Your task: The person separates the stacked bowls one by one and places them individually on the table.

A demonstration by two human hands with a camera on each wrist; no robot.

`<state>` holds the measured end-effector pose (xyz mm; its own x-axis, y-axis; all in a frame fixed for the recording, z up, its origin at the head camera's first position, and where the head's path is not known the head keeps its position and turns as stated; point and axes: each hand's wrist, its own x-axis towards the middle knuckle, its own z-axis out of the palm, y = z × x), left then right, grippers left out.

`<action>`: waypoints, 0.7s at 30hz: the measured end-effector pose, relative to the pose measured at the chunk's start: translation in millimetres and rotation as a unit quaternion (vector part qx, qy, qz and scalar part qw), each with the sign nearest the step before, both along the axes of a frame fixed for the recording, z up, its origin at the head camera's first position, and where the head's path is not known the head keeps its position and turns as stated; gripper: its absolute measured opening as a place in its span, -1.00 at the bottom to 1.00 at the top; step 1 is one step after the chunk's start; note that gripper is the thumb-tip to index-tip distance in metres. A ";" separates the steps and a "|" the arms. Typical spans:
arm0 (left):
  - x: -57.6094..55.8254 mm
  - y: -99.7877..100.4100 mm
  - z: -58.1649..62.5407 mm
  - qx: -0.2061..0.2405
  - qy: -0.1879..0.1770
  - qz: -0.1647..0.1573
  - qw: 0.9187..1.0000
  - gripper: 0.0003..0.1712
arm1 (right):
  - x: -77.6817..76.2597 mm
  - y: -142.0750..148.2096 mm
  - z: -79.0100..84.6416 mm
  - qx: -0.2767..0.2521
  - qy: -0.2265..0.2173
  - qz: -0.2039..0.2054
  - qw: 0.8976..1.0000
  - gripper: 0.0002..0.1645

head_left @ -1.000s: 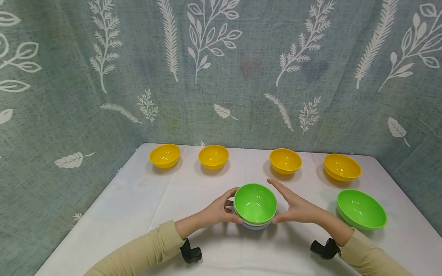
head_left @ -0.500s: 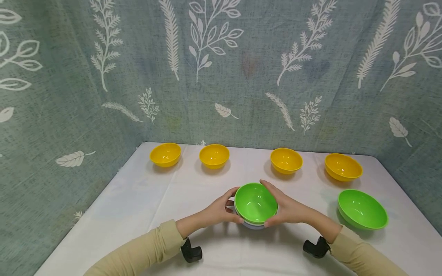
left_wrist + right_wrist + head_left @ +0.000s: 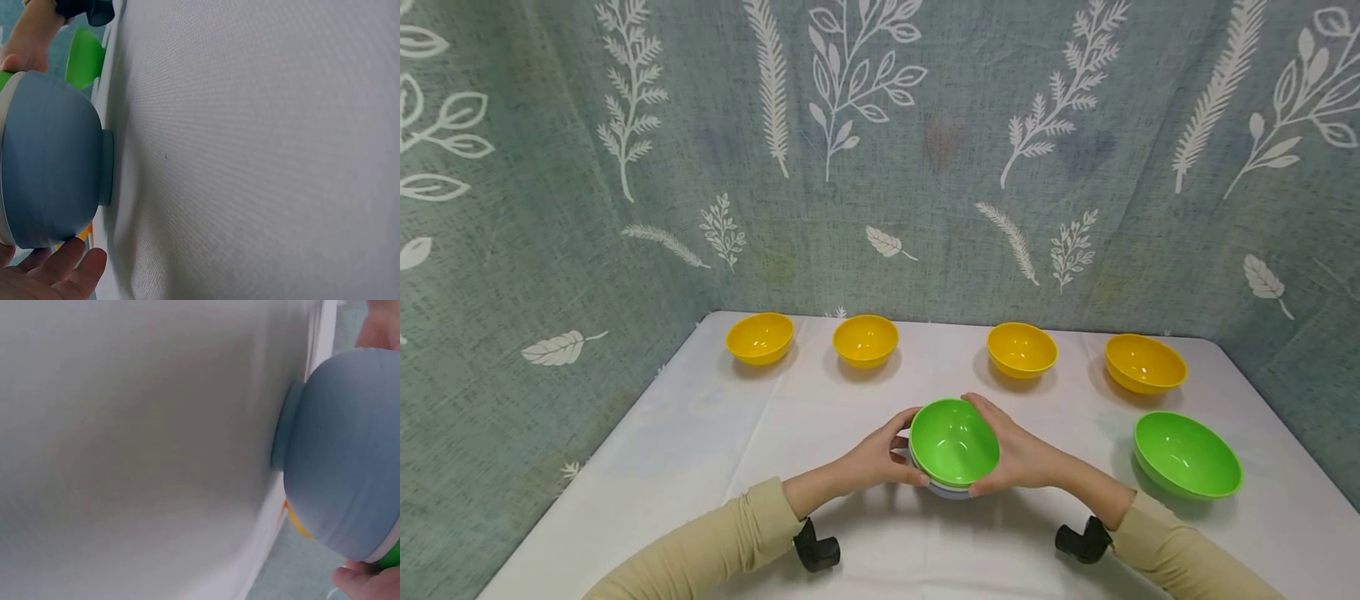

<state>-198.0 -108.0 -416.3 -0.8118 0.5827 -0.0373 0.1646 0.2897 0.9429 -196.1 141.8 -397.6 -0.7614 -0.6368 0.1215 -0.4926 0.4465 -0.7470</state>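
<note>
both our hands are clamped on the stack of bowls, which is near the middle of the white-covered counter. our left hand curls round its left side, thumb toward us, and in the left wrist view the fingertips touch the blue-grey bowl, the lowest one. our right hand wraps the right side, thumb near us and fingers on the far side, by the rim of the upper green bowl. between those two bowls we see the pale edge of a cream bowl. the stack is upright; we cannot tell whether its foot touches the counter. a second green bowl stands to the right, just beyond our right forearm. four yellow bowls line the far edge, two left of the stack and two right of it. behind them hangs a grey-green backdrop with white leaves. we wear tan sleeves.
</note>
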 end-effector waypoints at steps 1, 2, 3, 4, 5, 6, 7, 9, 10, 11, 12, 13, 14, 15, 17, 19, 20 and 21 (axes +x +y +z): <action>0.0 -0.2 -0.3 -0.001 0.000 0.000 1.000 0.03 | -0.1 -0.3 -0.4 -0.003 0.000 0.000 1.000 0.40; 0.0 -0.3 -0.7 -0.002 0.000 0.001 1.000 0.03 | -0.2 -0.7 -0.8 -0.006 -0.001 0.001 1.000 0.39; -0.2 -0.3 -1.0 -0.003 0.000 0.001 1.000 0.03 | -0.1 -0.9 -0.8 -0.009 -0.001 0.001 1.000 0.39; -0.2 -0.4 -1.4 -0.003 -0.001 0.002 1.000 0.03 | 0.3 -1.2 -0.6 -0.010 -0.004 0.000 1.000 0.38; -0.3 -0.3 -1.6 -0.003 0.000 0.002 1.000 0.03 | 0.6 -1.4 -0.6 -0.013 -0.006 0.000 1.000 0.38; -0.4 -0.2 -1.7 -0.003 0.000 0.002 1.000 0.03 | 0.6 -1.4 -0.8 -0.015 -0.005 0.000 1.000 0.38; -0.4 0.0 -1.5 -0.003 -0.001 0.002 1.000 0.03 | 0.7 -1.3 -0.7 -0.016 -0.005 -0.001 1.000 0.39; -0.3 0.4 -0.8 -0.003 0.000 0.003 1.000 0.03 | 1.0 -1.2 0.0 -0.015 -0.004 -0.003 1.000 0.39; 0.0 0.6 0.0 -0.003 -0.001 0.003 1.000 0.03 | 1.1 -0.9 0.2 -0.014 -0.005 -0.005 1.000 0.39; 0.3 0.8 0.9 -0.004 -0.001 0.004 1.000 0.03 | 0.8 -0.7 0.3 -0.015 -0.003 -0.004 1.000 0.39; 0.5 0.9 1.6 -0.006 -0.002 0.005 1.000 0.02 | 0.6 -0.5 0.6 -0.013 -0.002 -0.004 1.000 0.40; 0.7 1.0 2.3 -0.007 -0.003 0.006 1.000 0.02 | 0.6 -0.4 1.2 -0.013 -0.003 -0.004 1.000 0.40; 0.6 1.0 2.6 -0.008 -0.003 0.006 1.000 0.01 | 0.4 -0.3 1.5 -0.012 -0.001 -0.004 1.000 0.40; 0.5 1.1 2.7 -0.009 -0.004 0.007 1.000 0.01 | 0.3 -0.1 1.8 -0.012 -0.001 -0.004 1.000 0.39; 0.2 1.1 2.2 -0.010 -0.005 0.007 1.000 0.00 | -0.5 0.4 1.3 -0.009 0.010 -0.001 1.000 0.38; -0.2 1.2 1.4 -0.010 -0.005 0.006 1.000 0.00 | -0.8 0.5 1.0 -0.011 0.012 0.000 1.000 0.37; -0.4 1.1 1.1 -0.010 -0.005 0.005 1.000 0.00 | -0.8 0.6 0.8 -0.011 0.013 0.000 1.000 0.37; -0.5 1.0 0.9 -0.010 -0.005 0.005 1.000 0.00 | -0.8 0.4 0.8 -0.014 0.009 0.000 1.000 0.36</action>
